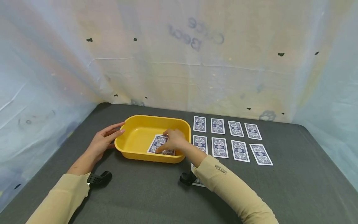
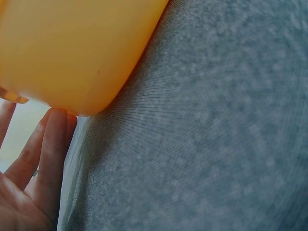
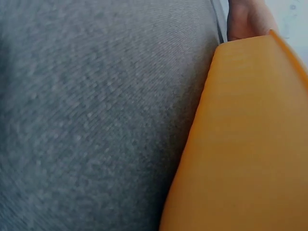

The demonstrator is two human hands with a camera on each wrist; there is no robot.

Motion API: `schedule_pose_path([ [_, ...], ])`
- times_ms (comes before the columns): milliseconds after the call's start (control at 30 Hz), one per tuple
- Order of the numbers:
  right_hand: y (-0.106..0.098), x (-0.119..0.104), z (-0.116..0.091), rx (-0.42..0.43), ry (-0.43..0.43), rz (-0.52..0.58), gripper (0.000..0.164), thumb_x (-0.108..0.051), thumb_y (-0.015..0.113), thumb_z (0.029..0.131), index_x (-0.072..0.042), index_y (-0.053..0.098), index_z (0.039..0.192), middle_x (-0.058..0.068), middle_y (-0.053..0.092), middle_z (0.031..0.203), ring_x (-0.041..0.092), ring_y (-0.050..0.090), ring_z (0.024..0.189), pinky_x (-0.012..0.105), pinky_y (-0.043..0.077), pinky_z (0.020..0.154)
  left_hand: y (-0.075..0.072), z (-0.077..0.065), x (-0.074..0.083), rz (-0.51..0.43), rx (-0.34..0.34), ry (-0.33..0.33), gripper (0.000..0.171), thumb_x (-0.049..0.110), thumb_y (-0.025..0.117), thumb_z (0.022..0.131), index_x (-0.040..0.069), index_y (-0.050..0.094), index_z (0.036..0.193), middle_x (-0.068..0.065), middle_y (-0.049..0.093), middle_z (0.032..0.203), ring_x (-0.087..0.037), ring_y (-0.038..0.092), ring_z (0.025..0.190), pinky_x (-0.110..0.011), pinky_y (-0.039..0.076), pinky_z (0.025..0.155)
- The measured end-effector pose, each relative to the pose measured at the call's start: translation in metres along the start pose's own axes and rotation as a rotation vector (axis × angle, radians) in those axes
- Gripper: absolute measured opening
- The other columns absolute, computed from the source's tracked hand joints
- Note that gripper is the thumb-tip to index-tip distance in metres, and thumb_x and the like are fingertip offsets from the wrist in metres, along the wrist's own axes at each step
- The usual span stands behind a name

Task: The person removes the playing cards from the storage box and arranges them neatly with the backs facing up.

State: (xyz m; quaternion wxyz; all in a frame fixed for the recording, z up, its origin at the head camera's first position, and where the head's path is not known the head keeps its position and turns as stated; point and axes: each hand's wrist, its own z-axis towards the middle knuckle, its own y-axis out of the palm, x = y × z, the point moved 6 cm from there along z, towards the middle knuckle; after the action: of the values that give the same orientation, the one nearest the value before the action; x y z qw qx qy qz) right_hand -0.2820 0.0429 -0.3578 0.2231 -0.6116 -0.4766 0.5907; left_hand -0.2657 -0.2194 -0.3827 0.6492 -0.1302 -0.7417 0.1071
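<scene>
A yellow plastic tub (image 1: 151,158) sits on the dark cloth. My left hand (image 1: 104,140) rests against its left end, fingertips at the rim. In the left wrist view the left hand's straight fingers (image 2: 52,154) touch the tub's outer wall (image 2: 72,57). Inside the tub, at the front right, lie overlapping playing cards (image 1: 156,143) with blue patterned backs. My right hand (image 1: 174,140) reaches over the right side and holds a card between thumb and fingers at its edges. The right wrist view shows only the tub's outside (image 3: 240,134) and the other hand (image 3: 248,19).
Two rows of face-down cards (image 1: 219,147) lie to the right of the tub. Another card (image 1: 198,183) lies nearer, partly hidden under my right forearm. A translucent plastic sheet (image 1: 195,77) hangs behind and around the dark table (image 1: 293,174).
</scene>
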Motion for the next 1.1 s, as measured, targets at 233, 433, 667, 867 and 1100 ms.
schedule_pose_path([
  [233, 0.002, -0.004, -0.004, 0.017, -0.027, -0.119, 0.078, -0.041, 0.087, 0.066, -0.011, 0.056, 0.132, 0.013, 0.049, 0.121, 0.028, 0.041, 0.112, 0.037, 0.035, 0.099, 0.000, 0.001, -0.001, -0.002, -0.007, 0.009, 0.069, 0.055, 0.060, 0.088, 0.028, 0.040, 0.147, 0.003, 0.053, 0.128, 0.003, 0.061, 0.090, -0.025, 0.056, 0.076],
  [433, 0.003, -0.006, -0.006, 0.013, -0.051, -0.091, 0.075, -0.030, 0.088, 0.067, -0.010, 0.056, 0.132, 0.013, 0.048, 0.120, 0.026, 0.041, 0.107, 0.035, 0.037, 0.093, 0.000, 0.002, -0.002, 0.011, -0.002, 0.009, 0.069, 0.055, 0.059, 0.088, 0.027, 0.039, 0.148, 0.000, 0.052, 0.131, 0.003, 0.060, 0.090, -0.025, 0.055, 0.076],
  [667, 0.005, -0.008, -0.006, -0.007, -0.087, -0.007, 0.070, -0.020, 0.087, 0.068, -0.011, 0.056, 0.130, 0.014, 0.047, 0.120, 0.024, 0.045, 0.101, 0.032, 0.042, 0.087, 0.001, 0.002, -0.002, 0.019, 0.006, -0.002, 0.070, 0.057, 0.059, 0.088, 0.027, 0.039, 0.148, -0.011, 0.047, 0.141, 0.003, 0.060, 0.090, -0.024, 0.055, 0.076],
  [867, 0.003, -0.010, -0.008, -0.019, -0.088, 0.067, 0.064, -0.014, 0.087, 0.068, -0.016, 0.060, 0.126, 0.013, 0.049, 0.112, 0.021, 0.047, 0.092, 0.027, 0.044, 0.074, 0.001, 0.002, -0.003, 0.016, 0.011, -0.008, 0.070, 0.057, 0.059, 0.087, 0.027, 0.039, 0.148, -0.011, 0.047, 0.140, 0.002, 0.059, 0.090, -0.024, 0.055, 0.075],
  [1100, 0.001, -0.012, -0.008, -0.069, -0.179, 0.244, 0.056, -0.006, 0.079, 0.076, -0.015, 0.060, 0.128, 0.011, 0.062, 0.098, 0.016, 0.056, 0.072, 0.024, 0.047, 0.060, 0.000, 0.002, -0.003, 0.029, 0.014, -0.005, 0.069, 0.059, 0.059, 0.087, 0.029, 0.041, 0.146, -0.008, 0.049, 0.138, 0.001, 0.059, 0.091, -0.024, 0.055, 0.076],
])
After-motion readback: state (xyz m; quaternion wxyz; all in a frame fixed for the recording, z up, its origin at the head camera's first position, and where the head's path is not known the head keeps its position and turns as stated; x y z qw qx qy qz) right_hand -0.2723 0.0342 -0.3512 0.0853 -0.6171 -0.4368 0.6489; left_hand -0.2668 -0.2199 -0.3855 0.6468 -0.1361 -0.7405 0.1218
